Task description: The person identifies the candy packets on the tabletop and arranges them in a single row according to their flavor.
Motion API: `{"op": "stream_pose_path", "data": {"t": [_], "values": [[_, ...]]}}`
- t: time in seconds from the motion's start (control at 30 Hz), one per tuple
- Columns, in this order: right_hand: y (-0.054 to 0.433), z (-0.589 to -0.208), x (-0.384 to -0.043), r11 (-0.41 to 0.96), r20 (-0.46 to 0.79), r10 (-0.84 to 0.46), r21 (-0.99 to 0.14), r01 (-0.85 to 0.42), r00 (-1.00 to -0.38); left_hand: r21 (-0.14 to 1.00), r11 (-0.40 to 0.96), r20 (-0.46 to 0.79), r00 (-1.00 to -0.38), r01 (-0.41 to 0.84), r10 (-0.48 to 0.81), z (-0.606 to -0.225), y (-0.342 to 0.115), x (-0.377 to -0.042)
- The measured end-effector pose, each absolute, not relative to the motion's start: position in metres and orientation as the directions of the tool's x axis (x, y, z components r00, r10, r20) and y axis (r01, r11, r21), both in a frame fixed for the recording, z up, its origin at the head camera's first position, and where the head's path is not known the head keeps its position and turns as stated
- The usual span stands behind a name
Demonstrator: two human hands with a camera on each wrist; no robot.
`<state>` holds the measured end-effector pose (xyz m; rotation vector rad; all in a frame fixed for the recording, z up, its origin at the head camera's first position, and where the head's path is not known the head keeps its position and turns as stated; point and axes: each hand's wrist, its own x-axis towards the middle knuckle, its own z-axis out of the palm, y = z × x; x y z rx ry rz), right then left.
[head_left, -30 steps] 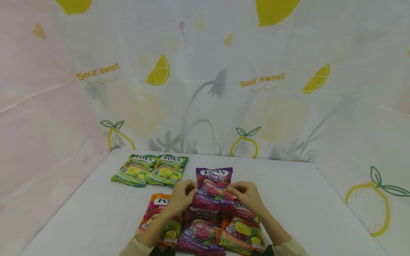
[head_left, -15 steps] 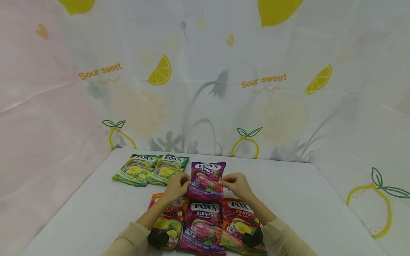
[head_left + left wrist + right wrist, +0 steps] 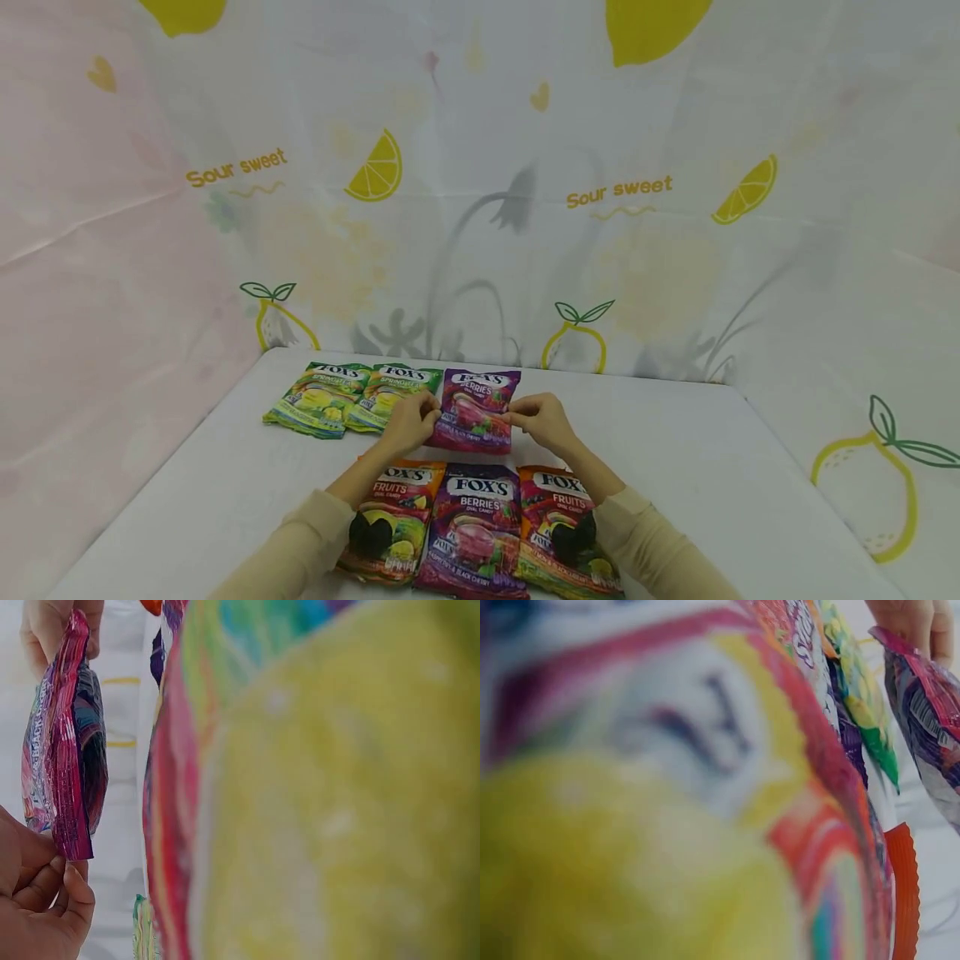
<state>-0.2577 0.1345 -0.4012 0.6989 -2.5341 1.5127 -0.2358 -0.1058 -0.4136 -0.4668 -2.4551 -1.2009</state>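
1. Purple FOX'S Berries candy bag (image 3: pixel 476 408): between both hands, just beside the nearer green FOX'S Springtea bag (image 3: pixel 392 398); contact with the table (image 3: pixel 675 467) unclear.
2. Left hand (image 3: pixel 411 421) pinches its left edge; right hand (image 3: pixel 542 419) pinches its right.
3. Judged: light, soft, glossy film slightly slick; contents likely shift; not fragile.
4. Suggested hold: side edges, or the probably stiffer crimped end seam (image 3: pixel 67 772).

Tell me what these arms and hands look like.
The left hand and right hand are a person's, ungloved. The left sleeve and right sleeve are plain beige and end short of the hands. A dark, rounded object shows near each sleeve's end.
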Motion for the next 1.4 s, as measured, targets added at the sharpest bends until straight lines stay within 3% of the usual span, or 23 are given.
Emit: {"op": "stream_pose_path", "data": {"t": [0.5,1.4], "values": [[0.125,-0.404,-0.282,0.503,0.352,-0.27,-0.742,-0.443,-0.896,0.624,0.71,0.386,-0.919,0.327,0.084,-0.409,-0.102,-0.263],[0.107,-0.422,-0.307,0.536,0.33,-0.217,-0.747,-0.394,-0.919,0.645,0.74,0.281,-0.96,0.191,0.003,-0.42,-0.108,-0.288]]}}
